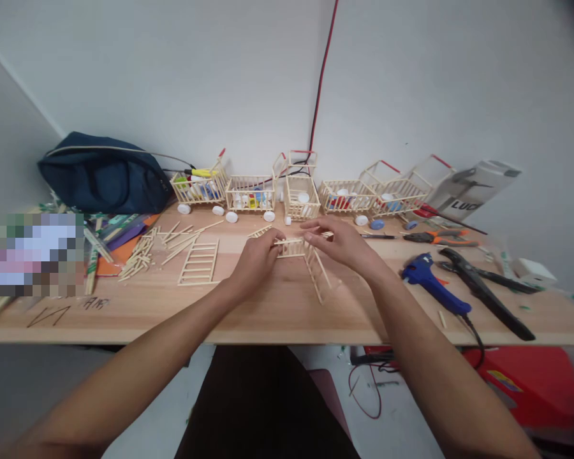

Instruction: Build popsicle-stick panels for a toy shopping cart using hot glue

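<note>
L-shaped slatted frame of pale wooden sticks [310,264]: one panel's long axis crosswise, other's pointing nearward-right. Pinched in left hand [261,255]; right hand [342,241] at corner, grip unclear.

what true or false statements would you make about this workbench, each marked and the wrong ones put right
1. A blue glue gun lies on the wooden tabletop, to the person's right. True.
2. The left hand is holding the glue gun. False: the left hand grips a small stick frame.
3. A flat stick ladder lies to the left of the left hand. True.
4. Only three miniature carts stand along the wall. False: there are five carts.
5. A dark blue bag is at the back left. True.
</note>
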Motion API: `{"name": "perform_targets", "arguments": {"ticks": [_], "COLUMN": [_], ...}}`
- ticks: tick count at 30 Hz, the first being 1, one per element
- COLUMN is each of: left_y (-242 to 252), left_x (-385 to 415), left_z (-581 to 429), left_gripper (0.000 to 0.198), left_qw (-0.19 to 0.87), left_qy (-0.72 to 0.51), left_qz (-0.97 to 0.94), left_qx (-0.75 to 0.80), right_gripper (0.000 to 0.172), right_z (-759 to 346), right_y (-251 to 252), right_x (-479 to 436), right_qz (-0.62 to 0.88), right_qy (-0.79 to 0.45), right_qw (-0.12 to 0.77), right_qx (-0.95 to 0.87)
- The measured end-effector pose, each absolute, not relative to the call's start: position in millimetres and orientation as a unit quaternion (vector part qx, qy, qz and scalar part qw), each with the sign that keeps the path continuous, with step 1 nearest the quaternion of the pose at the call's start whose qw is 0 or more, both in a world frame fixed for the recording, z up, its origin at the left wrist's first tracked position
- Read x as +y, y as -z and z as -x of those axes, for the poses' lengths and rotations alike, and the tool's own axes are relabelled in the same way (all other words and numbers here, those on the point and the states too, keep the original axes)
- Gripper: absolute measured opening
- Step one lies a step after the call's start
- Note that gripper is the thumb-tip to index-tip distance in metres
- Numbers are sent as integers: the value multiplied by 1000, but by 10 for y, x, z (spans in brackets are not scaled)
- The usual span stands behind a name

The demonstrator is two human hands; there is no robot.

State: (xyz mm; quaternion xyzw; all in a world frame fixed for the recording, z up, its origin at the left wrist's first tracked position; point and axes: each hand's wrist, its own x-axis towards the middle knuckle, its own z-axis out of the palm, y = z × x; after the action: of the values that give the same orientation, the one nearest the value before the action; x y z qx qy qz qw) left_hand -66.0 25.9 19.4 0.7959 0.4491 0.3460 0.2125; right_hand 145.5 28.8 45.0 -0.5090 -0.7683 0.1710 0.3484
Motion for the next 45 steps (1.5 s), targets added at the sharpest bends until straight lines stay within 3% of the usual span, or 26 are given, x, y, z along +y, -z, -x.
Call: {"name": "perform_targets", "arguments": {"ticks": [5,13,17,23,29,36,45], "left_y": [-163,-195,-197,-379,-496,-298,-254], "left_x": [289,307,293,292,311,192,215], "left_z": [654,632,609,951,1835,2047,2073], "left_gripper": [16,12,23,28,26,26,12], "left_qw": [235,243,246,162,5,11,13], "left_qy": [-348,-349,-357,-369,-271,-94,-126], "left_qz": [-786,-781,-781,-777,-717,-667,-654], "left_qx": [454,458,450,483,642,739,745], "right_gripper": [14,15,14,15,16,16,16], "right_z": [-1385,-1367,-1372,-1405,-1447,-1493,-1506], "right_y": [-493,-384,-375,-363,-343,-311,-347], "right_x": [371,431,405,384,379,393,366], "right_qz": [446,416,434,459,467,469,462], "right_qy": [-181,-208,-197,-185,-162,-148,-123], "right_qw": [309,321,328,333,337,333,340], "right_qx": [-820,-825,-816,-803,-802,-804,-810]}}
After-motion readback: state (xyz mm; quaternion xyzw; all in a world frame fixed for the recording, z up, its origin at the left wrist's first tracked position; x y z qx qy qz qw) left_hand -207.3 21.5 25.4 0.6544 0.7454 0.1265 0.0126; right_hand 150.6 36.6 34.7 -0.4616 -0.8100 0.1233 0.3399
